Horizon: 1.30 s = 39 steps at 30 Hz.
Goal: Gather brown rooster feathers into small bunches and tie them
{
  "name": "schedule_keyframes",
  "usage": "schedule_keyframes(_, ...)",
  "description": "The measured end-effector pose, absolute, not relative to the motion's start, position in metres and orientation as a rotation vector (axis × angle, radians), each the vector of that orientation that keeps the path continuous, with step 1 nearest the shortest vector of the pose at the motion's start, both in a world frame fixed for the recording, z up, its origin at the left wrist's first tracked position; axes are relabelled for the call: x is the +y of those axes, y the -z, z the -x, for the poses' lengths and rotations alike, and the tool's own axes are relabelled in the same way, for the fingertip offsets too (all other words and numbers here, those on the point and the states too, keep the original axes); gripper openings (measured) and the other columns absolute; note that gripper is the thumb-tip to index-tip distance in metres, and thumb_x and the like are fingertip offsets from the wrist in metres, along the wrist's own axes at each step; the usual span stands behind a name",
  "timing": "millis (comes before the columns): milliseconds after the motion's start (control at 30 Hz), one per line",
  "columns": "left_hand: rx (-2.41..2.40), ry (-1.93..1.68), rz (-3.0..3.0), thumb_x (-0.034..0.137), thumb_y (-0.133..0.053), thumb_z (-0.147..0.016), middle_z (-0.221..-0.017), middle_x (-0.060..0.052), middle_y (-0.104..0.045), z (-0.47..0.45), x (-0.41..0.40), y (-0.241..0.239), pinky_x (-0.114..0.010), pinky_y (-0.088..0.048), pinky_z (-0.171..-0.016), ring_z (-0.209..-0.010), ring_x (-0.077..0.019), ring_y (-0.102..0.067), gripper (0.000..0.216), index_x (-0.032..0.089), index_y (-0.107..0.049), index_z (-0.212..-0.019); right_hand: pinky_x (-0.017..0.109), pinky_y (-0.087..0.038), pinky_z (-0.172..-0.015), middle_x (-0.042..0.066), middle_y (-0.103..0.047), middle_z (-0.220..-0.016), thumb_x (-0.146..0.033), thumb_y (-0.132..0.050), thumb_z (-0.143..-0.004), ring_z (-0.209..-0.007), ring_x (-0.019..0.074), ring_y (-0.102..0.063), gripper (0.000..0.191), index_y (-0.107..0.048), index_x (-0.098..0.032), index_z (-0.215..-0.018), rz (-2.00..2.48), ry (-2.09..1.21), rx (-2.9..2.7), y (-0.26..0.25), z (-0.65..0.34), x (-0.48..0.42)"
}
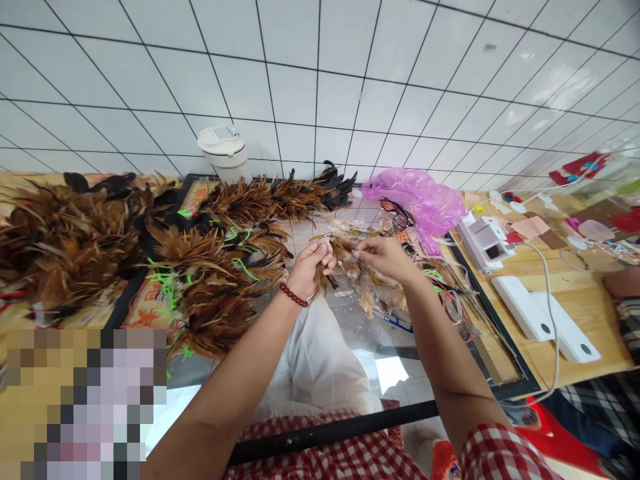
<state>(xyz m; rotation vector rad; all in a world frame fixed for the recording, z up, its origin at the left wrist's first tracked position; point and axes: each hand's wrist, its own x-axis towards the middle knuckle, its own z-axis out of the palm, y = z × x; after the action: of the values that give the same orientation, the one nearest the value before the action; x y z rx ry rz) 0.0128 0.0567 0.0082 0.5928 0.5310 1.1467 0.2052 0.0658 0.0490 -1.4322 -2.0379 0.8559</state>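
Note:
My left hand (314,261), with a beaded bracelet (293,295) on its wrist, is closed around a small bunch of brown feathers (325,279). The dark tips hang below its fingers. To its right, my right hand (384,257) has its fingertips pinched together; what they hold, if anything, is too small to make out. Loose pale and brown feathers (367,293) lie scattered beneath both hands on the glass tabletop (345,320). Left of my hands rest tied bundles of brown feathers (220,300), some with bright green ties (167,287).
A larger feather heap (75,247) covers the left side. Along the back stand a white lidded bin (223,150) and a purple plastic bag (417,200), with glasses (397,215) beside it. White power banks (545,320) and a cable (550,287) lie right. Another person's arm (623,287) shows far right.

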Motion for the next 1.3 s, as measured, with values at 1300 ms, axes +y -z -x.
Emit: schedule_keyframes(1300,0.639,-1.017,-0.764,0.043,-0.080,-0.064,-0.063,0.001,-0.051,-0.011,0.059,-0.004,-0.015,-0.019,-0.040,-0.043,-0.0016,-0.039,0.039,0.012,-0.057,-0.069,0.029,-0.043,-0.070,0.006,-0.069,-0.085,-0.024,-0.053,-0.084,-0.076,0.0181,-0.059,0.023,-0.074,-0.018,-0.092,1.613,-0.488,-2.160,-0.051,-0.240,0.075)
